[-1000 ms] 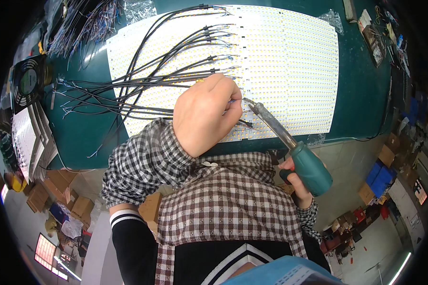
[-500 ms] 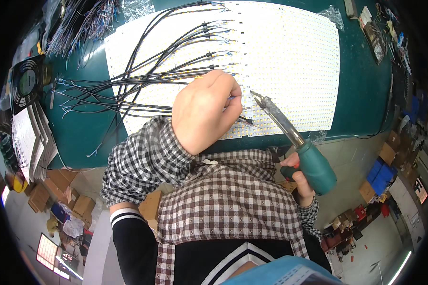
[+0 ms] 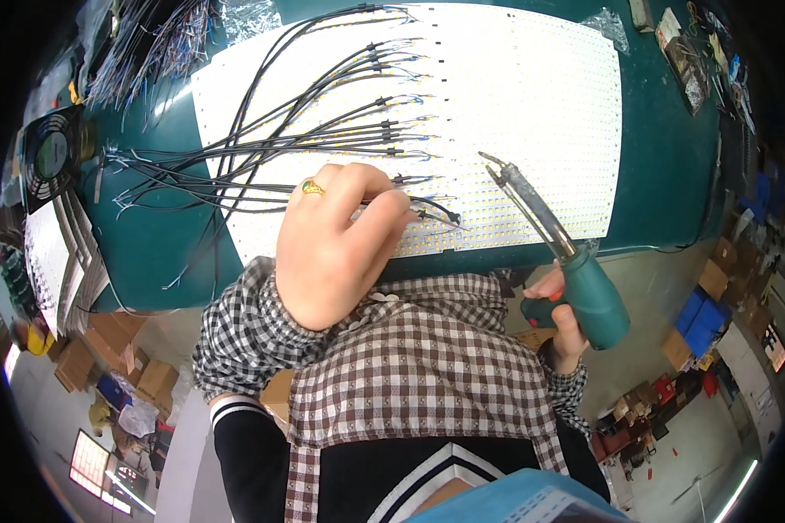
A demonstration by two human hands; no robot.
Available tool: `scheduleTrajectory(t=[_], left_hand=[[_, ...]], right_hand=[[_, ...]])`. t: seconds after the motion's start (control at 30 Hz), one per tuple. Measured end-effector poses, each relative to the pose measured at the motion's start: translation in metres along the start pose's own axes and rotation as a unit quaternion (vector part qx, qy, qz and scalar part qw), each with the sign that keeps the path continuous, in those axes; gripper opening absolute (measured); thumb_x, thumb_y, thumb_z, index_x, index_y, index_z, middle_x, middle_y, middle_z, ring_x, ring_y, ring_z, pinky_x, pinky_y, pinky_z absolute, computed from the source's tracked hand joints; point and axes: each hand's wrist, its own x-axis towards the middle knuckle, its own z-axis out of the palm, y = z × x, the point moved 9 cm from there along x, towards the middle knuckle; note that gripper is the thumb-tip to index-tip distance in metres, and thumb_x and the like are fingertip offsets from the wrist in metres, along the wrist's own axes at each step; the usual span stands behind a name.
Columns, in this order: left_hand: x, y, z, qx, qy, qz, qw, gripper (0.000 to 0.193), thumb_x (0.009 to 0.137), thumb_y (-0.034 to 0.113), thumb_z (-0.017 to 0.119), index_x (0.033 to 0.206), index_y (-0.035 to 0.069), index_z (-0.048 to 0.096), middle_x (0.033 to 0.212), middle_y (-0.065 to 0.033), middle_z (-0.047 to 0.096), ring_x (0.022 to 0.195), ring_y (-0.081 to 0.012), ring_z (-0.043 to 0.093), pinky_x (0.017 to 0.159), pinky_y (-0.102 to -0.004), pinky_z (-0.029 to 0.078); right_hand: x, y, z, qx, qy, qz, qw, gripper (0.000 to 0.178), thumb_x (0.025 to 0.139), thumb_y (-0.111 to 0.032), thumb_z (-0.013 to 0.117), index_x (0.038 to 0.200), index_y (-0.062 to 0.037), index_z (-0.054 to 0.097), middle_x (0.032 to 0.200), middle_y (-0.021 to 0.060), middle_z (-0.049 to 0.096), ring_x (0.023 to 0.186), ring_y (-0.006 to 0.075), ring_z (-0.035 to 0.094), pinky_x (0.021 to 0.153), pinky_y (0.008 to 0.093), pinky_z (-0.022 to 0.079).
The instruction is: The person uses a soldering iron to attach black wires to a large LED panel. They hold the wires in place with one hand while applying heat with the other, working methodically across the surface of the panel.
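Note:
A white LED board panel (image 3: 541, 96), dotted with rows of small yellowish chips, lies on the table. Black cables (image 3: 275, 144) run across its left half, their thin stripped wire ends lined up near the panel's middle. My left hand (image 3: 331, 244) is closed low over the cables at the panel's near edge, its fingertips pinching a black cable (image 3: 440, 212); the pinch itself is partly hidden. In my right hand (image 3: 565, 327) is a green soldering gun (image 3: 595, 305), gripped by its handle. Its metal tip points up and left over the panel, apart from the wire ends.
The panel rests on a green tabletop (image 3: 672, 183). At the left stand a small black fan (image 3: 51, 152) and a stack of white sheets (image 3: 57, 253). Bundled thin wires (image 3: 157, 61) lie at the far left. A worn box (image 3: 682, 65) sits at the far right.
My left hand has moved left and nearer to me, uncovering wire ends at the panel's middle. The soldering gun has shifted slightly right, its tip now farther from the wire ends.

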Motion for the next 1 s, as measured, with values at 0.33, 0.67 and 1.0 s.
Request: scheduleTrajectory(t=[0.33, 0.67, 1.0], left_hand=[[0.001, 0.01, 0.003, -0.02, -0.008, 0.044, 0.999, 0.026, 0.076, 0.003, 0.081, 0.099, 0.005, 0.068, 0.105, -0.0097, 0.068, 0.096, -0.0299, 0.066, 0.083, -0.0423, 0.051], [-0.018, 0.028, 0.021, -0.024, -0.079, 0.083, 0.993, 0.034, 0.078, 0.005, 0.069, 0.113, 0.003, 0.072, 0.103, -0.0083, 0.069, 0.093, -0.0231, 0.069, 0.077, -0.0341, 0.057], [-0.004, 0.027, 0.015, 0.061, -0.009, 0.102, 0.993, 0.03, 0.076, 0.007, 0.07, 0.105, 0.006, 0.069, 0.1, -0.0054, 0.064, 0.09, -0.0243, 0.064, 0.077, -0.0388, 0.051]], right_hand=[[0.0, -0.001, -0.003, -0.003, 0.001, -0.015, 1.0, 0.071, 0.095, -0.041, 0.07, 0.136, 0.0142, 0.05, 0.098, 0.0148, 0.064, 0.088, 0.025, 0.066, 0.081, 0.0398, 0.057], [0.002, -0.005, -0.001, -0.003, -0.011, -0.031, 0.999, 0.069, 0.097, -0.038, 0.068, 0.137, 0.0145, 0.05, 0.101, 0.0172, 0.066, 0.09, 0.026, 0.066, 0.082, 0.0408, 0.056], [0.0, -0.003, -0.004, 0.002, -0.003, -0.027, 1.0, 0.069, 0.098, -0.038, 0.067, 0.138, 0.0141, 0.049, 0.101, 0.0168, 0.065, 0.089, 0.0259, 0.066, 0.081, 0.0408, 0.056]])
